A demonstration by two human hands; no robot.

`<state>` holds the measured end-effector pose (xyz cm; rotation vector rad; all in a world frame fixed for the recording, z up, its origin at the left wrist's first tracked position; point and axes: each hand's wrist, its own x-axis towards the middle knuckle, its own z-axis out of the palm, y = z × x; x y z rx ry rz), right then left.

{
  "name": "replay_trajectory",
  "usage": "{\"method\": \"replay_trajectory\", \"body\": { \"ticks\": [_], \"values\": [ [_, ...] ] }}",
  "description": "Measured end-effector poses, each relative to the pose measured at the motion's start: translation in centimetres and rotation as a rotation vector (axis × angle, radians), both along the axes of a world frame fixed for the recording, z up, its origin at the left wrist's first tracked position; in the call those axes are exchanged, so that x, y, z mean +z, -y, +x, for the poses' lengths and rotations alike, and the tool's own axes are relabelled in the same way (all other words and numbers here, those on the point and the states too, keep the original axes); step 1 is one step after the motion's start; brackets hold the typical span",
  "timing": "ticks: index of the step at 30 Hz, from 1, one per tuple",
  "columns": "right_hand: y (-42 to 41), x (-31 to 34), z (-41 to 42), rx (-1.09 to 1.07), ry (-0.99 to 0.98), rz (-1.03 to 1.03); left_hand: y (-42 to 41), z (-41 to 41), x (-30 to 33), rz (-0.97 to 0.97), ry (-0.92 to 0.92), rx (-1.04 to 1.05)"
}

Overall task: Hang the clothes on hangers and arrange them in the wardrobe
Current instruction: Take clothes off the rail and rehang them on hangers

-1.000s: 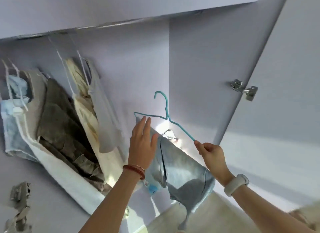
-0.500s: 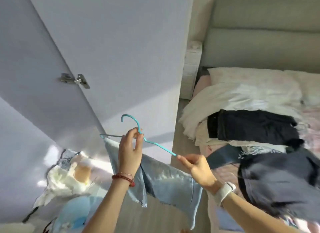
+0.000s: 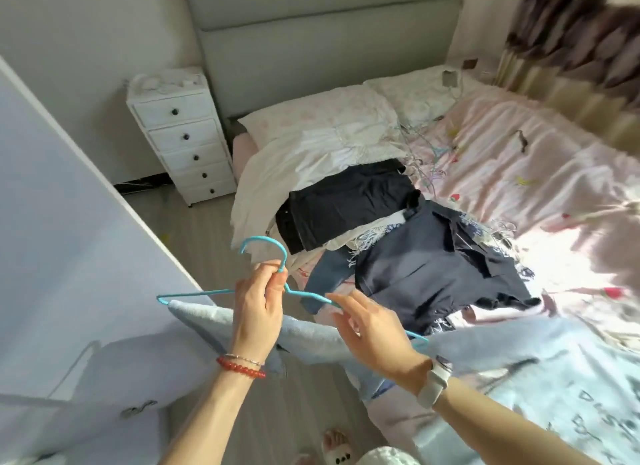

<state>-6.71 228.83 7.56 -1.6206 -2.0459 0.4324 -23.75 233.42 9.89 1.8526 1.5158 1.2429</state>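
Your left hand [image 3: 258,308] pinches the neck of one turquoise wire hanger [image 3: 304,294] carrying pale blue denim shorts [image 3: 311,340], your right hand [image 3: 372,333] rests loose-fingered on its arm, above the clothes-piled bed [image 3: 519,173].

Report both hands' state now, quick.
Left hand: pinches the blue hanger at its neck.
Right hand: open, fingers relaxed, touching the hanger's arm.

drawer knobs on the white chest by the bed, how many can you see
5, one on each drawer of the white chest, stacked top to bottom. None look hidden.
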Motion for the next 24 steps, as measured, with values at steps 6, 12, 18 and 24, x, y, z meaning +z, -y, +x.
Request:
{"method": "replay_trajectory", "body": {
  "ticks": [6,12,18,24],
  "values": [
    [2.9,0.5,-0.2,-0.229,-0.035,0.058,-0.5,2.0,0.8,-0.019,0.011,-0.323],
    [5.4,1.8,-1.7,-0.439,-0.031,0.178,-0.9,4.4,2.3,-0.075,0.069,-0.508],
    [5.7,3.2,0.2,-0.631,-0.032,0.24,-2.0,9.0,3.9,-0.162,0.145,-0.614],
    [2.3,4.7,0.5,-0.569,-0.082,0.301,-4.8,9.0,5.9,-0.054,0.16,-0.551]
  ]
}}
